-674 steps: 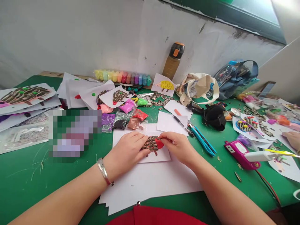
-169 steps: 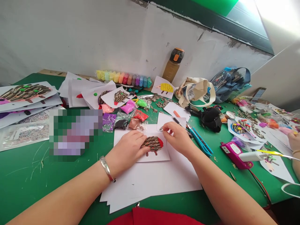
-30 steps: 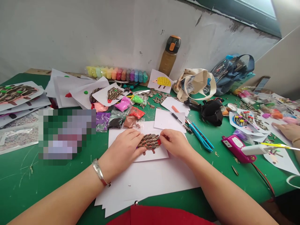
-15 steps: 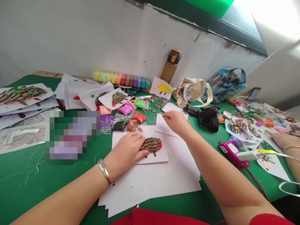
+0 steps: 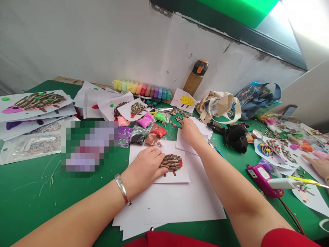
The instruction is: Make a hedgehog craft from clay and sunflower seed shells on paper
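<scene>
From my remote seat, taking the seed-covered hedgehog card [image 5: 171, 163] as clock centre, I see the left hand [image 5: 147, 164] at nine o'clock, laid over the card's edge, fingers relaxed and clenching nothing, just as a second ago. The card lies on white sheets [image 5: 180, 206], its red end in plain sight toward three o'clock. What has just changed is the right hand [image 5: 189, 131]: it is off that red end and out toward one o'clock, near the loose seeds [image 5: 179, 118], so the left alone steadies the card. Its fingers curl in; I cannot tell whether they pinch anything. Against the oldest view, less red shows.
</scene>
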Available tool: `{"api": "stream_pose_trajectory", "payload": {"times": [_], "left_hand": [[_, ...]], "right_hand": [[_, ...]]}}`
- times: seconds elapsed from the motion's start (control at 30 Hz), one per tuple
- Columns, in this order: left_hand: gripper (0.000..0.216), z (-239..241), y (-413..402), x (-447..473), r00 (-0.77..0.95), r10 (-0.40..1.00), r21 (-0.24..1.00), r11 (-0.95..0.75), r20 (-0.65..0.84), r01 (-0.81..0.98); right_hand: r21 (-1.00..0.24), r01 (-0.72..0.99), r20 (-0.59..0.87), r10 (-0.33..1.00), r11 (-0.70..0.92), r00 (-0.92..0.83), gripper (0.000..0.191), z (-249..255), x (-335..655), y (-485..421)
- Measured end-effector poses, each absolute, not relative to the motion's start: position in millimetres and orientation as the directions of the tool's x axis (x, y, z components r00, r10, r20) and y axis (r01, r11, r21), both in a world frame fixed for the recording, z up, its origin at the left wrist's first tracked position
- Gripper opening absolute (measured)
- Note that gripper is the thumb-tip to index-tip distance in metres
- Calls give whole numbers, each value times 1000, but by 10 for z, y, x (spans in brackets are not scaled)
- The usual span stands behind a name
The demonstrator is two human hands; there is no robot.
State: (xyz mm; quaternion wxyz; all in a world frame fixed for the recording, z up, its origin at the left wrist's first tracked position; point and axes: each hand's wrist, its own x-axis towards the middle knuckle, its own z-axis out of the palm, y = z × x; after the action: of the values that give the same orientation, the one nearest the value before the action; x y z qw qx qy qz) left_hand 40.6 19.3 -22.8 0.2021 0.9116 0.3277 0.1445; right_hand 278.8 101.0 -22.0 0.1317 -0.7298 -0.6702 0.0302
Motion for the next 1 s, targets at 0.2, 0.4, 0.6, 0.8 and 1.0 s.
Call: {"api": "stream_pose_trajectory", "payload": {"times": [0.2,0.4,0.6,0.8,1.0], "left_hand": [[19,-220,207,411,748,652,432,-715,126,550],[17,-206,210,419,766,633,428,-727,115,537],[21,-233,225,425,764,629,437,-733,144,521],[20,-241,223,418,760,633,435,-731,146,525],[20,-238,217,414,759,635,439,-729,144,525]], "right_hand": [[-533,845,96,995,40,13,20,-15,2808,233],[-774,617,-121,990,-141,75,17,-198,2822,-405],[-746,665,-55,998,-26,-22,18,-200,2764,-397],[-679,733,21,999,34,-27,21,-258,2822,-377],[-585,802,88,992,120,-85,22,-290,2829,-392]]}}
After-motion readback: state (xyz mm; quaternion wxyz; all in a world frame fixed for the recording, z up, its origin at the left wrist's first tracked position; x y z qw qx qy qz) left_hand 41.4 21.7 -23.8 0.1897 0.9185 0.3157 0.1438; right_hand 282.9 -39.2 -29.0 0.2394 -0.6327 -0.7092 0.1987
